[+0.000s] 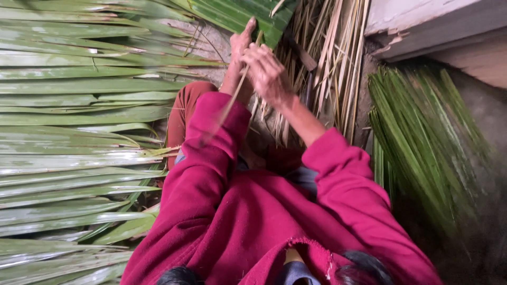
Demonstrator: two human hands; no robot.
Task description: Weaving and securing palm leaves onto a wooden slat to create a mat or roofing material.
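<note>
Head view looks down your chest and both red sleeves to your hands, raised together in front of you. Your left hand is stretched upward, fingers extended and pointing away from you, its wrist bare above the pushed-back cuff. Your right hand sits just beside it and a little nearer to you, fingers curled in, the forearm angling back to the right sleeve. Both hands close on a thin pale leaf rib, a narrow strip that runs from between the fingers down past your left wrist; its far tip pokes up just beyond your right hand. The left hand's hold is a pinch near the strip's upper part, the right hand's a loose clench around it, though blur hides the exact finger contact.

Left of the rib, long green palm leaflets lie in rows across the ground. Beyond it, a heap of dry straw-coloured ribs lies on the ground. Right of the rib, well apart, a bundle of green strips lies on the dark floor beside a pale concrete ledge.
</note>
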